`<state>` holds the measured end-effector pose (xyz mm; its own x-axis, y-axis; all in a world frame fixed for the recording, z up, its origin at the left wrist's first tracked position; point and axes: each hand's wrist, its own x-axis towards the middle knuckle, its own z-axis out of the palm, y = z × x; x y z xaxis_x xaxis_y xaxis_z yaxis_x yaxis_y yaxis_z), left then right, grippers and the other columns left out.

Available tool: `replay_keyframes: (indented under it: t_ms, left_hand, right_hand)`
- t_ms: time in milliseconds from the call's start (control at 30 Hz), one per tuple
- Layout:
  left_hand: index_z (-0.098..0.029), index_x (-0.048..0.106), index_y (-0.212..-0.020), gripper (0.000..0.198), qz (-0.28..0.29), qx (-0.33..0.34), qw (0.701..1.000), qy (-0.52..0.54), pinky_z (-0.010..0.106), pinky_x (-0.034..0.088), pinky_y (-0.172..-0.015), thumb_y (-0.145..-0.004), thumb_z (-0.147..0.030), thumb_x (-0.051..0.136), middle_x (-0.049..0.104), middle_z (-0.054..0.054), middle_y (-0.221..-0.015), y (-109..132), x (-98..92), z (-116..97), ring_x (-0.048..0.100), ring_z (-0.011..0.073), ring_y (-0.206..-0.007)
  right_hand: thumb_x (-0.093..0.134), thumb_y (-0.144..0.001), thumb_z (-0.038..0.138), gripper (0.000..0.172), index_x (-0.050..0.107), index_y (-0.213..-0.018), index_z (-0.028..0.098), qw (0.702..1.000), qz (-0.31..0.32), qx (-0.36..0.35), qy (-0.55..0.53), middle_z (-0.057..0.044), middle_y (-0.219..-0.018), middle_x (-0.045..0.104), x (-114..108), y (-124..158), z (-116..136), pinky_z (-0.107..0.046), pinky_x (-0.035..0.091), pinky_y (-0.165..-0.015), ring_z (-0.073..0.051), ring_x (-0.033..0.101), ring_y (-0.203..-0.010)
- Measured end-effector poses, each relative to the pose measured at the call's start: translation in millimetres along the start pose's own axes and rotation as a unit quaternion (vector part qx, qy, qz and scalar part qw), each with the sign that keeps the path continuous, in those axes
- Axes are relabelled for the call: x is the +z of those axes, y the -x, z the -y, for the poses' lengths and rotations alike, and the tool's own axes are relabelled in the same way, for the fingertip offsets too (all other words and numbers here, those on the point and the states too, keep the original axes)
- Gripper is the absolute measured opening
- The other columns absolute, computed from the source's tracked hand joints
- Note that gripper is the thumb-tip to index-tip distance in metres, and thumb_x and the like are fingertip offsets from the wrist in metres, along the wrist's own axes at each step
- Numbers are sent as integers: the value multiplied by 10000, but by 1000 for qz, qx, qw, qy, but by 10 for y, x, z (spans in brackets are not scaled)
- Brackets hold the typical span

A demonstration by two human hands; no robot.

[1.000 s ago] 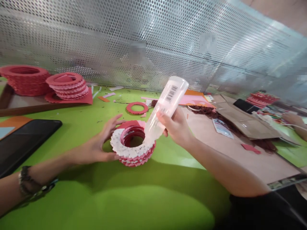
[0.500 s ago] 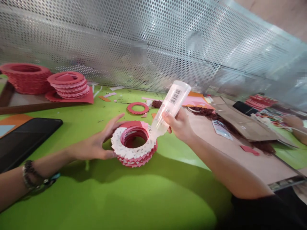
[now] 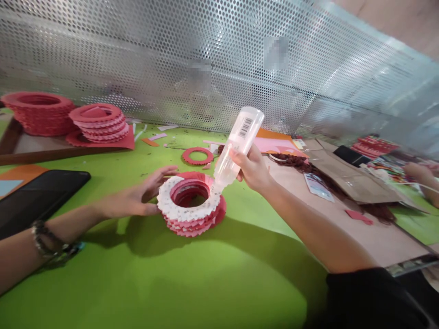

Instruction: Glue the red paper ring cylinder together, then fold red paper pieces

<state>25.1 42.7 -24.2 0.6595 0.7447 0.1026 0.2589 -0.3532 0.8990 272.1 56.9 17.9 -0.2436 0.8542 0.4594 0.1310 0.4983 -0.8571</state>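
Note:
A stack of zigzag-edged paper rings (image 3: 192, 224) stands on the green table in front of me, its top ring white with small dark specks and partly red and pink at the back. My left hand (image 3: 142, 196) curves around the stack's left side, thumb and fingers apart, with the fingertips close to or touching the rim. My right hand (image 3: 252, 167) is wrapped around a translucent glue bottle (image 3: 242, 130) with a barcode label. The bottle is tilted nozzle-down, its tip at the right side of the white top ring.
A loose red ring (image 3: 198, 156) and paper scraps lie behind the stack. Red ring stacks (image 3: 39, 114) sit on a tray at left, near a black phone (image 3: 44, 198). Flattened cardboard (image 3: 350, 169) lies at right. Another person's hand (image 3: 418, 173) shows far right. A perforated metal panel (image 3: 154, 55) rises behind.
My right hand and the glue bottle have shifted slightly left and up, the nozzle staying at the ring's right side. The upper rings have slid a little left over the lower ones.

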Motion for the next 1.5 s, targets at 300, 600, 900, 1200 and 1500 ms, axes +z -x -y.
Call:
replay_keyframes:
  t_ms: [300, 600, 900, 1200, 1500]
  left_hand:
    - [-199, 359, -1308, 558, -18, -12, 999, 26, 378, 369, -989, -790, -379, 460, 413, 40, -1378, 18, -84, 212, 402, 238, -1237]
    - [-169, -31, -1411, 1083, -60, -23, 998, 3, 487, 251, -1045, -626, -506, 635, 157, 141, -1479, 72, 225, 152, 240, 334, -1308]
    - [-172, -8, -1409, 1093, -97, 20, 994, -34, 462, 352, -999, -623, -471, 690, 354, 170, -1392, -6, 315, 198, 372, 343, -1239]
    - [-129, 52, -1389, 942, -10, 35, 999, -9, 414, 337, -1005, -682, -352, 634, 324, 166, -1410, 25, 173, 156, 386, 268, -1243]
    - [-82, 158, -1369, 858, 55, 41, 996, -51, 386, 417, -935, -655, -300, 580, 479, 169, -1296, 26, 49, 134, 435, 275, -1199]
  right_hand:
    - [611, -684, 515, 378, 443, -735, 180, 1000, 12, 20, -17, 70, -517, 476, 115, 58, 57, -153, 282, -251, -22, 361, -323]
    - [627, -693, 479, 351, 454, -726, 175, 1000, 8, 10, 20, 68, -501, 449, 13, -26, -31, -167, 256, -254, -21, 346, -312]
    - [629, -672, 513, 390, 453, -752, 174, 999, -40, -11, 4, 58, -551, 480, -63, -157, -118, -159, 273, -274, -24, 380, -358]
    - [635, -682, 460, 344, 468, -780, 175, 998, 64, 17, -17, 51, -576, 522, 110, 52, 73, -156, 290, -259, -23, 378, -341]
    - [640, -660, 510, 386, 454, -731, 179, 1000, -5, 9, 18, 68, -507, 460, -9, -118, -127, -164, 251, -258, -20, 335, -327]
